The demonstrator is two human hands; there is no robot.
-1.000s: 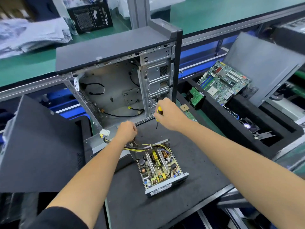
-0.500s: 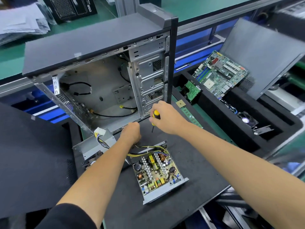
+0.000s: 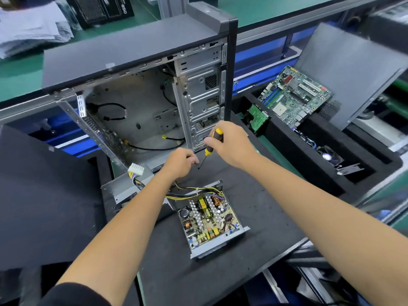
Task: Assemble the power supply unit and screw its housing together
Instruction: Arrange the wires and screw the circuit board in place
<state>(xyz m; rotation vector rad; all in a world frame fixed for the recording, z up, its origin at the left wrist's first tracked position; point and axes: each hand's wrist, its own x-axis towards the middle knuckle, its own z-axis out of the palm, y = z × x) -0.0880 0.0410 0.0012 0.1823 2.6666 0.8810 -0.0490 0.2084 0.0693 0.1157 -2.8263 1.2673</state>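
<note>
Holding one yellow-and-black screwdriver (image 3: pixel 211 145), the right hand (image 3: pixel 231 145) grips its handle, tip down. The left hand (image 3: pixel 181 162) is curled just beside the tip; what it holds, I cannot tell. One open grey metal power supply box (image 3: pixel 209 219) lies below both hands.

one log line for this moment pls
right hand grips screwdriver | left hand curled near tip | power supply unit open, uncovered
</note>
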